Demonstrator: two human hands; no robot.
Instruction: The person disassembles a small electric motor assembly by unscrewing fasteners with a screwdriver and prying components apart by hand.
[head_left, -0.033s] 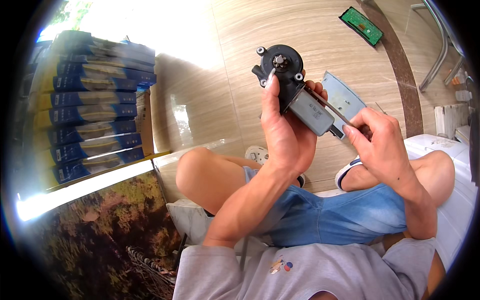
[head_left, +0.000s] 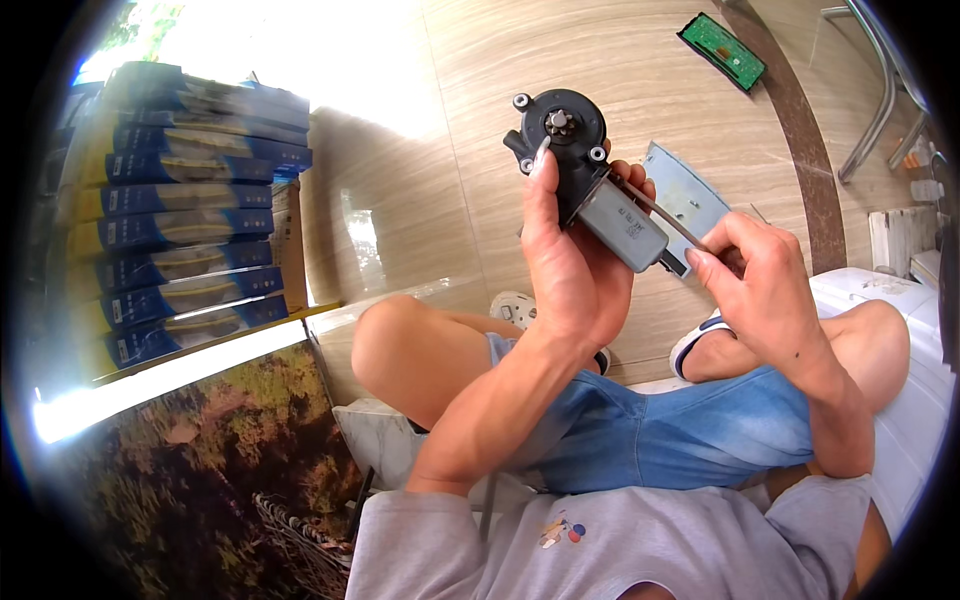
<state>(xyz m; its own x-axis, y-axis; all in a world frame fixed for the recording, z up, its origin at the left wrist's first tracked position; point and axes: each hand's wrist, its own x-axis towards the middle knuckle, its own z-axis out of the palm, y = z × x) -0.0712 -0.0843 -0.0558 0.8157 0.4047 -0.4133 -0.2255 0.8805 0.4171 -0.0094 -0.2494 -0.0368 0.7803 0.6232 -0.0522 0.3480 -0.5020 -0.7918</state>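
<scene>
The left hand (head_left: 580, 285) is wrapped around a motor (head_left: 622, 225), held up above the floor (head_left: 620, 60), its black end toward the far left and its grey body toward the near right. The right hand (head_left: 765, 285), apart from the left, pinches a thin metal rod (head_left: 665, 217) that runs along the motor's right side. Beyond the rod, a pale blue plate (head_left: 697, 195) lies on the floor; farther off to the right lies a green circuit board (head_left: 725, 52). Blue boxes (head_left: 190, 230) stand stacked at left.

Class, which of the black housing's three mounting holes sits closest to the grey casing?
The right-hand hole, just above the grey casing; the upper-left hole and lower-left hole sit farther away.
</scene>
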